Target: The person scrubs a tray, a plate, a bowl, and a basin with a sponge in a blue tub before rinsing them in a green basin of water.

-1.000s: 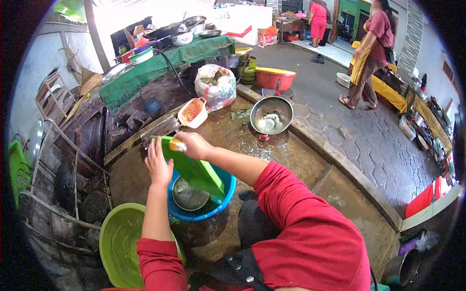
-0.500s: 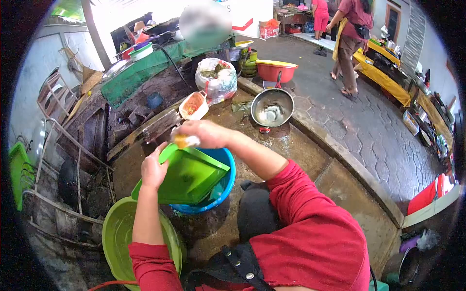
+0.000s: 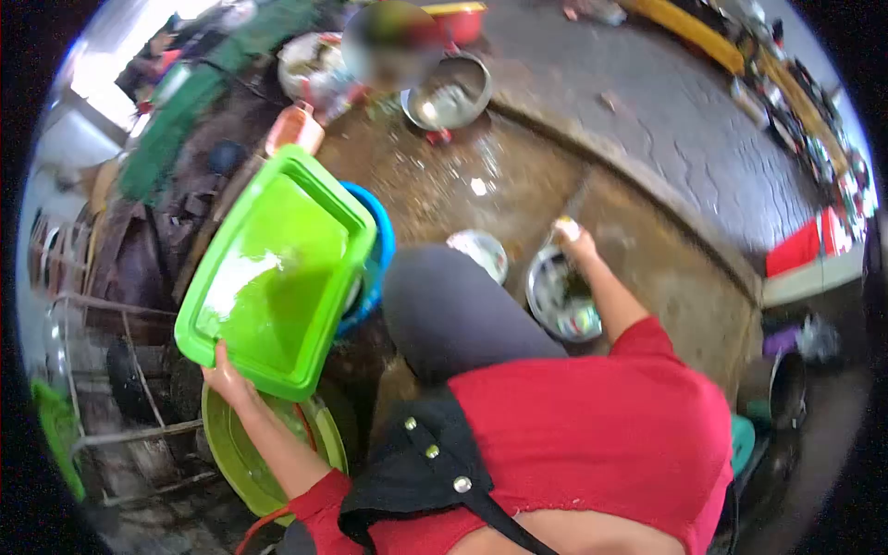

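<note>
The left hand (image 3: 225, 372) grips the near edge of the green tray (image 3: 276, 275), fingers closed under its rim and thumb on top, and holds it tilted with its wet inner face turned up toward the camera. Half a second ago both hands were on this tray above the blue basin (image 3: 374, 262), the right pressing an orange scrubber to its upper edge; now the tray has swung out to the left, hanging partly over the blue basin and above the light-green basin (image 3: 242, 448), and only the left hand carries it. The right hand (image 3: 571, 234) has let go and moved away to the right, where it reaches down beside a metal bowl (image 3: 561, 298) on the wet concrete floor (image 3: 481, 185). Something pale and yellowish shows at its fingertips, but the motion blur leaves it unclear what it is and whether the fingers are closed on it. A smaller round metal dish (image 3: 482, 252) lies between the person's dark knee and that bowl. The view has also tipped down and to the right, so the wok (image 3: 448, 92) with its white contents now sits near the top of the frame.
</note>
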Tool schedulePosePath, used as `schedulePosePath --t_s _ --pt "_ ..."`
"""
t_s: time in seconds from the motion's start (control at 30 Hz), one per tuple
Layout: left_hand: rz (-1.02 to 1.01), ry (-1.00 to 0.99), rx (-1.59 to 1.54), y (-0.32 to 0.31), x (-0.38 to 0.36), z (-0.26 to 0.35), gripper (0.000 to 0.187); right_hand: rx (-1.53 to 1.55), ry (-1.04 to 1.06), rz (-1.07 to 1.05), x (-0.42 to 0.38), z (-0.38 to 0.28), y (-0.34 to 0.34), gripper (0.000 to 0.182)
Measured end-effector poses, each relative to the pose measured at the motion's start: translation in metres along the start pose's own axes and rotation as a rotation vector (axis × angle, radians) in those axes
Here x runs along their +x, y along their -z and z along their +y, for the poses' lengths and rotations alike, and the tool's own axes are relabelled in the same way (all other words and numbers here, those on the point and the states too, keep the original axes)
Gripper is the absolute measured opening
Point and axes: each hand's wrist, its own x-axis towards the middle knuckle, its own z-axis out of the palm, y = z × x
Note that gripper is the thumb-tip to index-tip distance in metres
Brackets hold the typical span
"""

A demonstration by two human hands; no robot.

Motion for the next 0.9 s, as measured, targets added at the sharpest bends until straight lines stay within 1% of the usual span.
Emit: schedulePosePath --t_s 0.03,0.07,0.1,0.13,0.17,0.23,0.27,0.3,0.33,0.37,0.4,0.43,0.47,0.5,0.53,0.57,0.63,0.7,0.73,0.77,0.83,0.87,0.9 --pt "0.007 0.034 -0.027 0.002 -0.01 -0.007 0.036 0.171 -0.023 0.056 0.026 0.079 -0.017 0.061" --pt "-0.027 0.064 0.004 0.011 -0.012 -0.02 0.036 0.205 -0.134 0.045 -0.007 0.06 0.017 0.058" --pt "0.004 0.156 0.118 0.027 -0.003 -0.038 0.037 0.196 -0.147 0.054 -0.003 0.09 0.021 0.052" --pt "0.042 0.239 0.223 0.034 -0.002 -0.05 0.039 0.123 -0.161 0.07 -0.008 0.11 0.028 0.051" --pt "0.028 0.249 0.237 0.032 -0.009 -0.054 0.039 0.051 -0.166 0.082 -0.015 0.123 0.033 0.05" --pt "0.031 0.307 0.16 0.026 -0.027 -0.055 0.034 -0.085 -0.125 0.14 -0.041 0.119 0.032 0.046" --pt "0.03 0.301 0.151 0.022 -0.036 -0.056 0.034 -0.108 -0.117 0.101 -0.054 0.113 0.03 0.044" --pt "0.058 0.404 0.185 0.022 -0.043 -0.055 0.035 -0.129 -0.082 0.056 -0.061 0.116 0.021 0.045" --pt "0.086 0.5 0.198 0.017 -0.047 -0.055 0.036 -0.245 -0.03 -0.035 -0.066 0.122 0.007 0.05" --pt "0.122 0.472 0.099 0.013 -0.052 -0.06 0.037 -0.372 0.067 -0.022 -0.071 0.126 -0.012 0.059" --pt "0.155 0.444 -0.012 0.013 -0.056 -0.067 0.038 -0.424 0.053 -0.111 -0.082 0.104 -0.018 0.068" --pt "0.17 0.519 -0.051 0.019 -0.055 -0.077 0.039 -0.579 0.217 -0.254 -0.091 0.087 -0.021 0.07" --pt "0.173 0.593 -0.095 0.021 -0.052 -0.09 0.041 -0.656 0.422 -0.272 -0.096 0.085 -0.03 0.058" --pt "0.157 0.575 -0.16 0.024 -0.052 -0.103 0.041 -0.451 0.406 -0.443 -0.096 0.087 -0.036 0.055" --pt "0.153 0.561 -0.207 0.03 -0.054 -0.114 0.042 -0.476 0.401 -0.466 -0.099 0.089 -0.045 0.053" --pt "0.141 0.547 -0.241 0.029 -0.057 -0.12 0.042 -0.463 0.463 -0.366 -0.098 0.113 -0.069 0.05" --pt "0.138 0.516 -0.29 0.033 -0.06 -0.134 0.042 -0.533 0.39 -0.553 -0.121 0.059 -0.028 0.046" --pt "0.169 0.572 -0.298 0.035 -0.061 -0.152 0.042 -0.554 0.531 -0.511 -0.118 0.074 -0.033 0.042" --pt "0.186 0.657 -0.313 0.019 -0.079 -0.112 0.043 -0.611 0.416 -0.613 -0.101 0.095 -0.055 0.034" --pt "0.188 0.655 -0.319 0.021 -0.077 -0.12 0.043 -0.614 0.421 -0.61 -0.098 0.105 -0.06 0.034" --pt "0.162 0.657 -0.335 0.027 -0.069 -0.147 0.038 -0.681 0.482 -0.615 -0.094 0.112 -0.06 0.024" --pt "0.167 0.659 -0.333 0.029 -0.068 -0.155 0.038 -0.632 0.468 -0.574 -0.099 0.102 -0.053 0.019" --pt "0.176 0.663 -0.345 0.029 -0.065 -0.163 0.038 -0.636 0.475 -0.573 -0.096 0.104 -0.055 0.019"
